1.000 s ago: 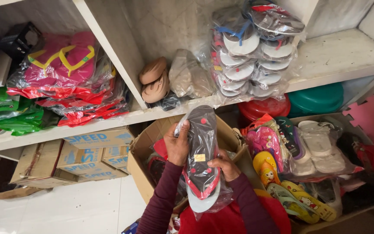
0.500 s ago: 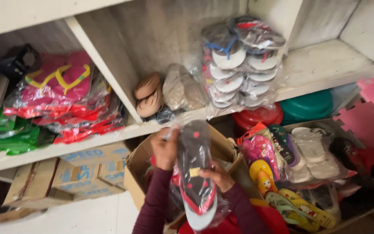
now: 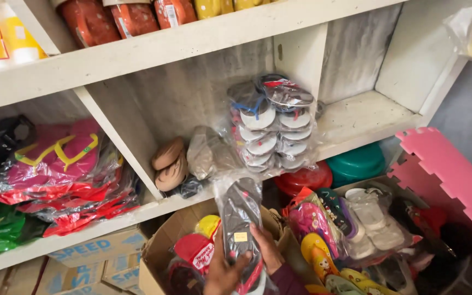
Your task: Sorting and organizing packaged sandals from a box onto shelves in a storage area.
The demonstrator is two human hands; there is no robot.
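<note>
Both my hands hold one clear plastic bag of dark flip-flops [image 3: 240,218] with red and white soles, upright above an open cardboard box [image 3: 162,243]. My left hand [image 3: 224,273] grips the bag's left side at the bottom edge of the view. My right hand [image 3: 266,248] clasps its right side. The bag's top reaches just below the white shelf edge [image 3: 154,210]. Directly above on that shelf stands a stack of bagged sandals [image 3: 271,128] with white soles.
Brown sandals [image 3: 169,163] and a grey bagged pair [image 3: 206,155] lie on the shelf. Red and pink bagged slippers [image 3: 61,175] fill the left bay. Colourful sandals [image 3: 334,235], a teal lid [image 3: 356,161] and a pink foam mat [image 3: 449,175] crowd the right.
The view has tilted up, showing an upper shelf. The bag and both hands now sit lower in the frame, still held the same way.
</note>
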